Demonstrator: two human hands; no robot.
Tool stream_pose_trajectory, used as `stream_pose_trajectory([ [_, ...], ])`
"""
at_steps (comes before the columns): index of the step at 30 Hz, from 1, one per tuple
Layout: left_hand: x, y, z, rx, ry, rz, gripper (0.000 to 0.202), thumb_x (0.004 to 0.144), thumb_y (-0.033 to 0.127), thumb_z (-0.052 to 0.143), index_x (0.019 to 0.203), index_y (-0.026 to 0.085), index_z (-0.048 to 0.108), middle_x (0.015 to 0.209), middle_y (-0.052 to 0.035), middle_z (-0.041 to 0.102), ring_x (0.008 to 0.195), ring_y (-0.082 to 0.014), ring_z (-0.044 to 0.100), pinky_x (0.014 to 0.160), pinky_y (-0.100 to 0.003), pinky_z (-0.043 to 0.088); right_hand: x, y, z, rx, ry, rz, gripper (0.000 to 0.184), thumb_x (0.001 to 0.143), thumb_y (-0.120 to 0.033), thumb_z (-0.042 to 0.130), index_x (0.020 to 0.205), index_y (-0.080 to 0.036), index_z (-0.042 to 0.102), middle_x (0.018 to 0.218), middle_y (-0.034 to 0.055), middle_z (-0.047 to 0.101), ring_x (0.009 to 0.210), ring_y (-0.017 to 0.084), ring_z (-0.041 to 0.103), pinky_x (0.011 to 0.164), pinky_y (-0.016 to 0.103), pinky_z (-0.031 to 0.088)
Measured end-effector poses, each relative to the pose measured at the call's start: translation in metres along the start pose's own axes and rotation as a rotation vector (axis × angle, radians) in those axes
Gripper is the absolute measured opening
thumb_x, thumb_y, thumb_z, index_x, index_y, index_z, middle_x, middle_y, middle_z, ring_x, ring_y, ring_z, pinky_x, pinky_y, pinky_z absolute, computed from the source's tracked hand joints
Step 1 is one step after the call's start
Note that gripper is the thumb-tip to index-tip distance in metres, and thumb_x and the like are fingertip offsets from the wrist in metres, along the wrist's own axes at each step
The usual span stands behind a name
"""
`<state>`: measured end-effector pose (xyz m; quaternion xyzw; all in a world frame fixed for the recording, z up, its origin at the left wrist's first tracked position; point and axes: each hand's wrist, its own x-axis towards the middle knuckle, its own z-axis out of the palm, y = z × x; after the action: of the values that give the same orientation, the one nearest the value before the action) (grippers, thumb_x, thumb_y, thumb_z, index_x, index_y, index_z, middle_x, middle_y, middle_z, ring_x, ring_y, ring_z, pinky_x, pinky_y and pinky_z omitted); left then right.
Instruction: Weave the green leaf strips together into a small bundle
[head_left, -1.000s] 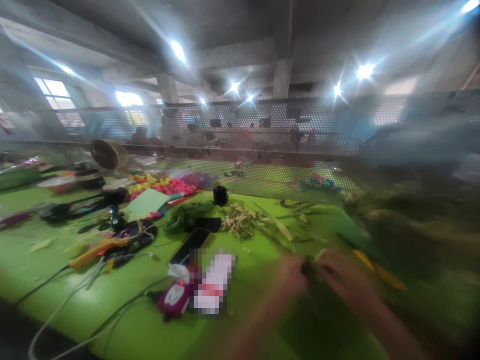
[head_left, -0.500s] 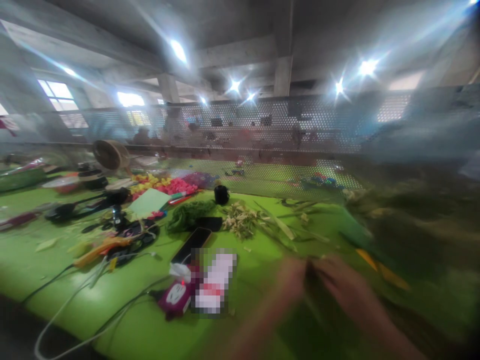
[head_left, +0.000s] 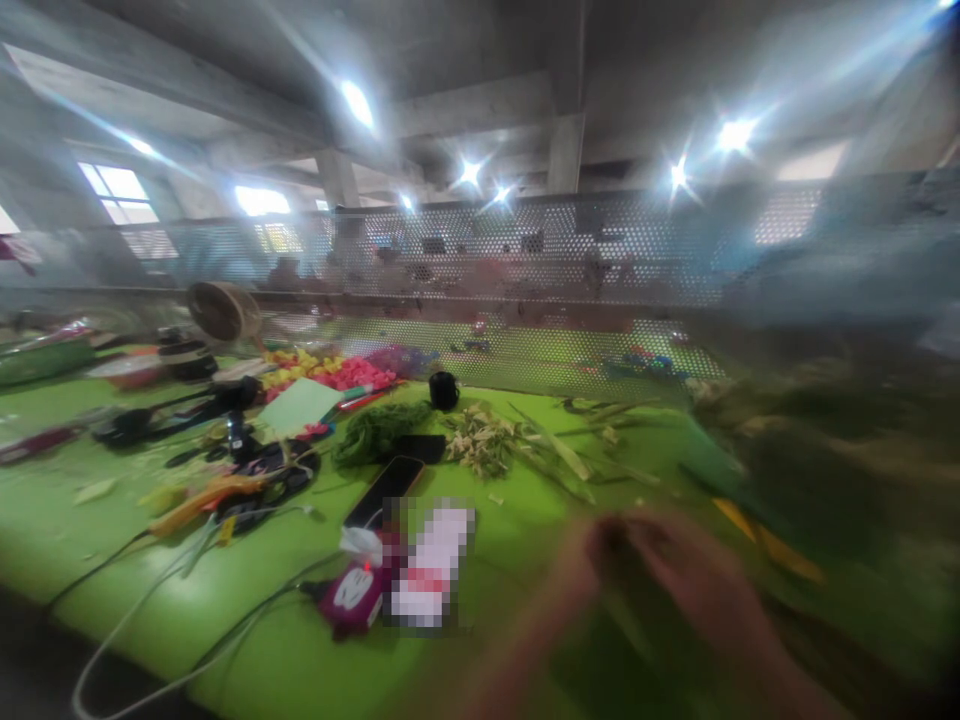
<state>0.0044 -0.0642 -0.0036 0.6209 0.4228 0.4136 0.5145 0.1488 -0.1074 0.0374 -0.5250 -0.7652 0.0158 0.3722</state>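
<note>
Blurred at the lower right, my left hand (head_left: 574, 565) and my right hand (head_left: 686, 570) meet over the green table (head_left: 510, 560). The fingertips of both are closed together on a dark greenish strip (head_left: 628, 622), perhaps a leaf or husk, that hangs down between them. Its upper end is hidden by the fingers. Beyond the hands lies a heap of pale yellowish curled pieces (head_left: 484, 440), with long pale-green strips (head_left: 562, 455) beside it.
On my left are a phone (head_left: 386, 490), a pixelated pale panel (head_left: 431, 565), a purple box-like device (head_left: 352, 598), cables and an orange-handled tool (head_left: 206, 500). Pink pieces (head_left: 360, 373) lie farther back. A perforated screen (head_left: 525, 260) stands behind; a dark leafy bundle (head_left: 817, 470) is at right.
Both hands stay at nearly the same place and have drawn slightly closer together, the fingers more curled round the strip. Other things on the table stay as they were.
</note>
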Motion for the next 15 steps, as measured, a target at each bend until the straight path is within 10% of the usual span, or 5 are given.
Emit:
stream_pose_trajectory([
  [9,-0.002,0.02,-0.005,0.352,-0.049,-0.022,0.024,0.077,0.032,0.054,0.079,0.013,0.069,0.065,-0.0021,0.058,0.06,-0.0128,0.046,0.055,-0.024,0.032,0.002,0.017,0.005,-0.024,0.016,0.077,0.021,0.087,-0.038,0.05,0.088,-0.026,0.068,0.091,0.0025,0.07,0.086,0.019,0.064,0.076,0.031,0.049],
  [15,0.0,0.008,-0.002,-0.051,-0.027,-0.067,0.023,0.074,0.037,0.061,0.076,0.014,0.066,0.065,-0.0033,0.06,0.063,-0.0145,0.052,0.065,-0.027,0.042,0.001,0.009,0.006,-0.025,0.043,-0.005,0.022,0.087,-0.038,0.05,0.095,-0.028,0.069,0.1,0.0029,0.069,0.097,0.022,0.061,0.086,0.037,0.047],
])
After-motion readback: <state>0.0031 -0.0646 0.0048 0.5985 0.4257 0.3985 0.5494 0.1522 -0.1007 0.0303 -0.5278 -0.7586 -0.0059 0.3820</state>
